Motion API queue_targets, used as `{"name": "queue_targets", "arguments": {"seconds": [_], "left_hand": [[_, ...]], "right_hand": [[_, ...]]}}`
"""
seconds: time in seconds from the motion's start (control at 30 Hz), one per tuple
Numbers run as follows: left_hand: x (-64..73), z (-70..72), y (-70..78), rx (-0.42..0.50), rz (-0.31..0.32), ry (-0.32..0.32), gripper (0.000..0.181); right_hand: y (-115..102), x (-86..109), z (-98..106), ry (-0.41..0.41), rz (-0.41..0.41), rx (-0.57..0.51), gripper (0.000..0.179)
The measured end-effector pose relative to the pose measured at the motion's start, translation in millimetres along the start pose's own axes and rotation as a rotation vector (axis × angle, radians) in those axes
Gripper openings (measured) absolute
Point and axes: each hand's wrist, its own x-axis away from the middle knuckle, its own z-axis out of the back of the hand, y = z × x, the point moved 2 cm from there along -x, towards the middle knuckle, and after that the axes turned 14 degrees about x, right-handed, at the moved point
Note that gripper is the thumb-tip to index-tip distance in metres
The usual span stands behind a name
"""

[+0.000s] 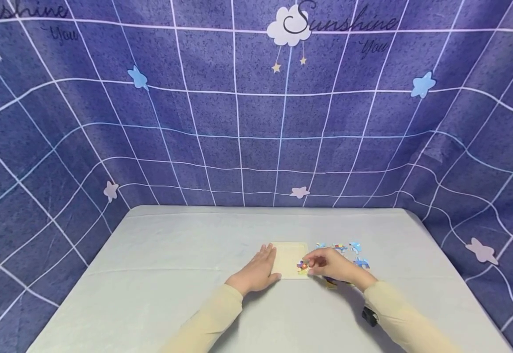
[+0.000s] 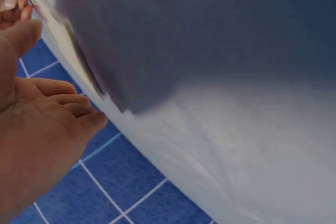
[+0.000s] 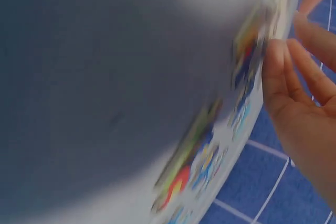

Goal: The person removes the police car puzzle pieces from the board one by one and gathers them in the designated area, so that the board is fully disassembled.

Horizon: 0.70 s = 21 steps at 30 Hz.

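A pale, square puzzle tray (image 1: 287,252) with a raised rim lies on the table. My left hand (image 1: 258,272) rests along its left edge, fingers straight and thumb near the lower left corner. In the left wrist view that hand (image 2: 47,124) holds nothing, with the tray (image 2: 65,43) beside its fingers. Over the tray's lower right corner, my right hand (image 1: 333,264) pinches a small colourful puzzle piece (image 1: 302,267) between thumb and fingers. The right wrist view shows this hand (image 3: 304,90) from the side, its fingertips at the tray and the piece hidden.
Several loose puzzle pieces (image 1: 355,247) lie right of the tray, partly under my right hand and forearm. In the right wrist view more pieces (image 3: 197,156) lie on the white-covered table (image 1: 172,269). A black object (image 1: 369,316) shows under the right sleeve. A patterned blue curtain (image 1: 256,122) surrounds the table.
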Motion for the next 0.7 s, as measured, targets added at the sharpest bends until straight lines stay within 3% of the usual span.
{"name": "queue_targets", "arguments": {"seconds": [0.37,0.7], "left_hand": [[-3.2,4.1,-2.1,0.001,0.061,-0.024,0.077],[-3.9,1.1,-1.6,-0.018,0.071,-0.021,0.076]], "right_hand": [[-7.9,-10.6,-9.7,0.008,-0.028,0.113,0.034],[-10.0,-9.3,-9.4,0.015,-0.046,0.035,0.032]]}}
